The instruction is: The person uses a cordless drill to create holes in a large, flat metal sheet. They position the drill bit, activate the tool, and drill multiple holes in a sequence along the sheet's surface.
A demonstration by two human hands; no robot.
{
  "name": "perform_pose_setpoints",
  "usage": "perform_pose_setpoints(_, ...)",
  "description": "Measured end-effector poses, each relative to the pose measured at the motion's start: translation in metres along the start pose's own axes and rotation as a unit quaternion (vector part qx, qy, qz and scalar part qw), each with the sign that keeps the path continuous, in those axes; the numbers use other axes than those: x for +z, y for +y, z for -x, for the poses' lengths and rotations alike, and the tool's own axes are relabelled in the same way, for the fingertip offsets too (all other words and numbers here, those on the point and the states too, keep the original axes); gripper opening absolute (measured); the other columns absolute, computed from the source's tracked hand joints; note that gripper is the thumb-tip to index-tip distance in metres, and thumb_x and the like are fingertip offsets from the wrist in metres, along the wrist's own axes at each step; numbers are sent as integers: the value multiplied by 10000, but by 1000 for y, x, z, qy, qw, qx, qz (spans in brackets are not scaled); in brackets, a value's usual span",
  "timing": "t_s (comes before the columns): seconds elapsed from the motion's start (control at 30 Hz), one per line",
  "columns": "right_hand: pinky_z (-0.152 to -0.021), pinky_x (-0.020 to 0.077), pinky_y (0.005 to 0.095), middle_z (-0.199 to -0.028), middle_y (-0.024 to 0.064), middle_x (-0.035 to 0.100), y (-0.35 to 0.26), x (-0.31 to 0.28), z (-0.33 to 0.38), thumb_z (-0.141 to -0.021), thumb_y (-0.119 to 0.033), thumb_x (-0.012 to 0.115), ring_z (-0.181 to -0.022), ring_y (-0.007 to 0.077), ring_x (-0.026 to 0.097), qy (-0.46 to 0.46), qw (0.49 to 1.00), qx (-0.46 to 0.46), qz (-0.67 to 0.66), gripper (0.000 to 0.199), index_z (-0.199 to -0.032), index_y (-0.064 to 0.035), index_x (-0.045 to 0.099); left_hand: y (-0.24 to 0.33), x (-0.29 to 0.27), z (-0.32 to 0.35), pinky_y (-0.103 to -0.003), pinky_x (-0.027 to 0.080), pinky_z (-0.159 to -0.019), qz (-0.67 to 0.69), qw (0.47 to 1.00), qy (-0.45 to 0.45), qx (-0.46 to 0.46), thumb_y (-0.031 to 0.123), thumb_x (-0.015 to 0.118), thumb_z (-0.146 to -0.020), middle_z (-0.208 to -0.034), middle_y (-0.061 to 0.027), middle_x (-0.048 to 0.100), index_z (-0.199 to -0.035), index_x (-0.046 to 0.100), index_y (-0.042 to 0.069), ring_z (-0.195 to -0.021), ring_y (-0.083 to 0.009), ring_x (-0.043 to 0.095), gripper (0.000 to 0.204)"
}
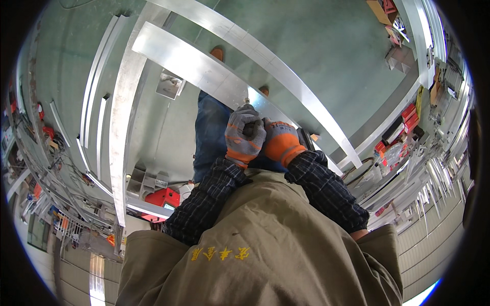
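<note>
My two gloved hands, in grey and orange work gloves, are close together over a flat silver metal bar (pixel 204 71). My left hand (pixel 244 135) is closed around the dark body of what looks like a power drill. Beside it, my right hand (pixel 282 138) is closed on the same tool, whose black part (pixel 306 137) shows past the glove. The gloves hide most of the drill. Its small tip (pixel 246 101) meets the bar's surface, where small specks lie around it.
A second long silver bar (pixel 270 58) runs beyond the first. A wide metal beam (pixel 122 112) crosses at left, with thinner profiles (pixel 99 76) on the green floor. A red machine (pixel 162 203) stands at lower left; red boxes (pixel 410 118) lie at right. My shoes are beneath the bars.
</note>
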State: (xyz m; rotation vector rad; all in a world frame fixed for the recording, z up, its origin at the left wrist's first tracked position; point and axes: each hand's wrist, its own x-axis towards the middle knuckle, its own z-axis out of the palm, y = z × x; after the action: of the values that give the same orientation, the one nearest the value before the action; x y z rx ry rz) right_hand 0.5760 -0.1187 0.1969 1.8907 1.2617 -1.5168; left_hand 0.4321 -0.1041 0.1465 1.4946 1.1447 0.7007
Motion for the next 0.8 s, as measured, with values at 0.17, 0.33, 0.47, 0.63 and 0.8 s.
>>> perform_pose_setpoints(0.17,-863,575,481,-1046,185,765,5,-21,-1,-879,-378,694,-1015,376,738,-4,998,-54,25,453,-1178,-40,660,2,9,2,-367,585,-909,52,997,19,-57,2,719,-902,-1160,-131,679,-1080,658,13,-1049,-244,686,189)
perform_pose_setpoints(0.33,-861,570,484,-1035,204,754,24,-6,-6,-883,-389,687,-1021,388,726,28,997,-68,-10,464,-1186,-41,647,12,13,-5,-391,585,-887,25,998,-6,-50,22,747,-870,-1094,-134,681,-1045,663,25,-1001,-267,685,194)
perform_pose_setpoints(0.47,-861,565,485,-1040,213,746,24,-2,-2,-877,-389,700,-1037,398,715,18,998,-57,-38,469,-1188,-44,640,11,12,-10,-414,585,-888,-29,999,-7,40,50,776,-832,-1044,-148,690,-1002,671,33,-985,-313,687,200)
perform_pose_setpoints(0.63,-863,561,499,-1046,215,747,24,23,-24,-866,-385,717,-1031,415,715,17,998,-36,-43,504,-1232,-56,605,7,7,-9,-413,574,-945,-16,1000,-5,21,51,782,-815,-1064,-149,709,-992,678,35,-1026,-325,702,206)
perform_pose_setpoints(0.8,-872,565,502,-1084,225,746,11,12,-10,-867,-414,717,-1028,409,726,-5,999,-13,-29,561,-1279,-66,564,-1,2,-12,-391,569,-958,-6,1000,17,9,38,779,-825,-1081,-135,709,-993,673,38,-1065,-317,699,199)
